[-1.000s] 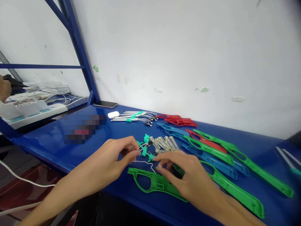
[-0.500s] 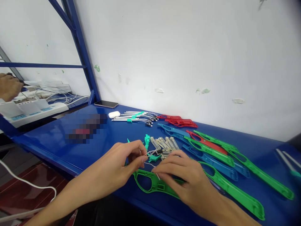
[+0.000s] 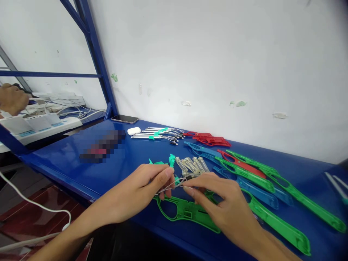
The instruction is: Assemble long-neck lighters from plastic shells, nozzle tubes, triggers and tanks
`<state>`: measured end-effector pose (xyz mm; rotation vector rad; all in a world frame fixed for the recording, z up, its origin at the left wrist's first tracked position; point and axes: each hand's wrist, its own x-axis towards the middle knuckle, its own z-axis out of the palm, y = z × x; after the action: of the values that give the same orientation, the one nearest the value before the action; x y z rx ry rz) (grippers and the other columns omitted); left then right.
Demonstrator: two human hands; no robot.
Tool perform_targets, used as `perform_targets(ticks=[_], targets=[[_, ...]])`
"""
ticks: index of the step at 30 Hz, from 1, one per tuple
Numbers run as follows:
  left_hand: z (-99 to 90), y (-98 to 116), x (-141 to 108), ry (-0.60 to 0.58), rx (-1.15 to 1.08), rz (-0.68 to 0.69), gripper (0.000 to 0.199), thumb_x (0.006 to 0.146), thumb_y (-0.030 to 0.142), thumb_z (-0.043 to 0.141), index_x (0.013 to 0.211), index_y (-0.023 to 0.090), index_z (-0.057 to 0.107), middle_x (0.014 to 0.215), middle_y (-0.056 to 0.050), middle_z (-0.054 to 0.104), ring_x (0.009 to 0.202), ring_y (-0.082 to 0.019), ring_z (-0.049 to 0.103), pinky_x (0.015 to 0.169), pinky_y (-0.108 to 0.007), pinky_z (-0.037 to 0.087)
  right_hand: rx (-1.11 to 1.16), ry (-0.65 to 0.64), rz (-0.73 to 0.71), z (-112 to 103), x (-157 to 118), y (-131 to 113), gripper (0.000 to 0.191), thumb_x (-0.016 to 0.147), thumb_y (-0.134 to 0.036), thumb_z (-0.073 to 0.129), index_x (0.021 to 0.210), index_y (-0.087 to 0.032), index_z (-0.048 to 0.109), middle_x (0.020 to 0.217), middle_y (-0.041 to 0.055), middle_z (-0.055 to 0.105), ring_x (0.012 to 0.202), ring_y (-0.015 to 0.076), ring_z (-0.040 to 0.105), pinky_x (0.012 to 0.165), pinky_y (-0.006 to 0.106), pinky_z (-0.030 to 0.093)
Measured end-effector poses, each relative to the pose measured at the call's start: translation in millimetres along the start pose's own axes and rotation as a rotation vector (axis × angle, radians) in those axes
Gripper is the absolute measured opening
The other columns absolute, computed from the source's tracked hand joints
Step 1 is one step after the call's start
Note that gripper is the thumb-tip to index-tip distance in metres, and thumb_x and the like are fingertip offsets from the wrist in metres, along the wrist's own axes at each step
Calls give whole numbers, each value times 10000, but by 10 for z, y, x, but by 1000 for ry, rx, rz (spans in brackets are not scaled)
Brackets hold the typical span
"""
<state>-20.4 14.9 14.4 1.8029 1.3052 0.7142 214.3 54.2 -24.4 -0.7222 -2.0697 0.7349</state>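
Thin white wires (image 3: 174,186) with a small black end piece (image 3: 189,177) stretch between my hands above the table. My left hand (image 3: 143,188) is closed on one side of the wires, its thumb pressed on the fingers. Thumb and fingers of my right hand (image 3: 221,203) pinch the wires beside the black piece. Under them lies a green plastic handle shell (image 3: 187,212), partly covered by my right hand. Just beyond are several clear tubes with pale ends (image 3: 190,165) and teal plastic pieces (image 3: 172,159).
Red shells (image 3: 210,140), blue shells (image 3: 255,190) and more green shells (image 3: 277,224) spread to the right. Thin metal rods with wires (image 3: 154,134), a white case (image 3: 134,131) and a phone (image 3: 125,119) lie farther back. Another person's hand (image 3: 12,99) is at far left, near a power strip (image 3: 51,127).
My left hand has turned over so its back and thumb face up, wires still in it. My right hand has shifted slightly right, now pinching near the black piece.
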Motion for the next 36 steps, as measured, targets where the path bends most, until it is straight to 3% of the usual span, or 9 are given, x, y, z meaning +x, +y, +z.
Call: perform_targets(ticks=[5,9,13,28,36], targets=[[38,-26,46,12,14,-14,318,1057,462,594,851,232,672,803,50,697,757,-148,644,692,-255,464,-16,30,56,5,-11,-5,114,986,-292,724,1004,-344,824,854,-79,809,763,135,709,729,263,533],[73,-33,77,49,-48,-17,211,981,390,718,850,226,691,773,57,710,734,-143,670,681,-247,483,52,49,197,5,1,-19,90,958,-354,743,946,-320,825,723,-58,749,616,133,674,628,258,528],[93,-17,84,66,-91,-6,193,963,371,732,848,217,709,770,48,710,707,-146,685,673,-255,503,156,51,324,2,27,-39,141,949,-398,747,886,-288,807,749,-40,752,592,133,672,601,251,539],[119,29,80,124,-74,35,130,988,320,687,904,221,695,754,52,722,675,-138,688,672,-252,506,151,146,401,8,43,-14,198,897,-452,782,834,-269,826,753,-11,759,520,138,637,509,251,501],[120,21,89,104,-84,42,163,1028,343,635,927,221,670,775,48,744,681,-133,691,678,-244,510,236,163,469,4,84,-1,206,813,-460,832,789,-256,839,627,-13,713,489,152,637,489,258,469]])
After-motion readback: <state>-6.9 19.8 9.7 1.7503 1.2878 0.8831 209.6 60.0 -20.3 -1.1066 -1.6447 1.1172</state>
